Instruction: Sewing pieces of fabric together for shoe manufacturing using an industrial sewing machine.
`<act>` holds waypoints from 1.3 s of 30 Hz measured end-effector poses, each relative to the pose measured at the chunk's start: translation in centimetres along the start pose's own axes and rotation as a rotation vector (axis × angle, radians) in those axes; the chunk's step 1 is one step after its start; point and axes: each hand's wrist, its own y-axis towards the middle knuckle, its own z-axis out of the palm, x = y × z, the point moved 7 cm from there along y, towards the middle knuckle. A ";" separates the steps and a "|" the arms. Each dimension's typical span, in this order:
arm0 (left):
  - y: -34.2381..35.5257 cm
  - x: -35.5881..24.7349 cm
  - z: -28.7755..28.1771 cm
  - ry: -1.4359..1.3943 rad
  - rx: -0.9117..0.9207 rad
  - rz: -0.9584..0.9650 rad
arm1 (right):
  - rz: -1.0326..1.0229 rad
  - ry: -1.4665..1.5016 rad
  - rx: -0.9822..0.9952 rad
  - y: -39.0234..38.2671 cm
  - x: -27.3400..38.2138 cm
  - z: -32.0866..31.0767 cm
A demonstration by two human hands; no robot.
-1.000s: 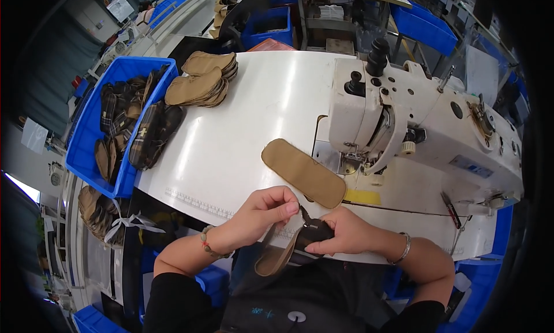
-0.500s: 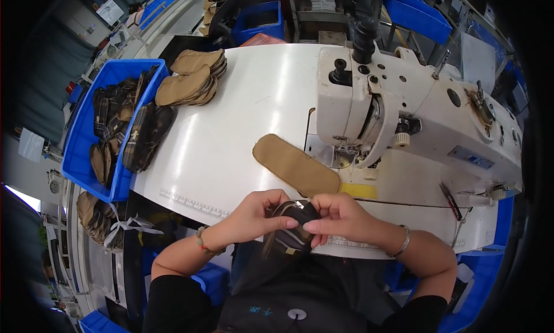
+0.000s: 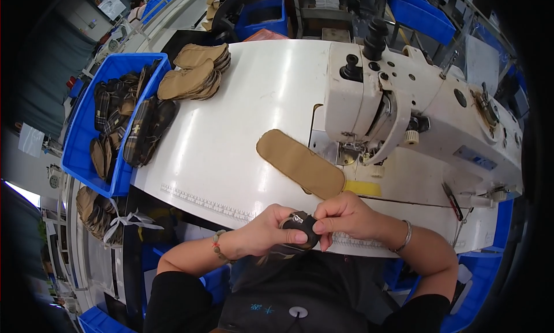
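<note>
While the white table (image 3: pixel 231 142) spans the middle of my feed, I log the pale sewing machine (image 3: pixel 427 116) standing on its right side as the next largest item. At the table's left end sits a blue crate (image 3: pixel 120 180) holding dark plaid pieces (image 3: pixel 115 111); just right of its far end, a stack of tan pieces (image 3: pixel 187 82). One tan pad (image 3: pixel 300 163) lies flat by itself, long axis diagonal, far-left end to near-right end, the latter just beyond the right hand (image 3: pixel 349 217). I read that hand as narrowed, thumb and fingers pinching the right edge of a dark fabric piece (image 3: pixel 310 236). The left hand (image 3: pixel 271 232) is closed around the same piece, thumb across its near face, other fingers mostly hidden. Position: held at the table's near edge, between both hands. Its rounded end faces up; part trails lower left beneath the left hand. Fingers cover too much for me to fix its long axis. Smallest item: a shiny metal bit (image 3: pixel 298 218) on the upper edge.
</note>
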 end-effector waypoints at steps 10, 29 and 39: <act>-0.5 -1.6 0.8 0.216 0.005 0.027 | -0.063 -0.150 -0.005 -0.3 1.0 -0.1; -4.9 -2.4 1.4 0.745 -0.776 0.590 | -0.462 -0.829 -0.133 -0.8 1.1 2.8; -5.6 -8.5 3.8 1.609 -0.784 0.531 | -0.825 -1.972 -0.428 -3.1 2.5 4.7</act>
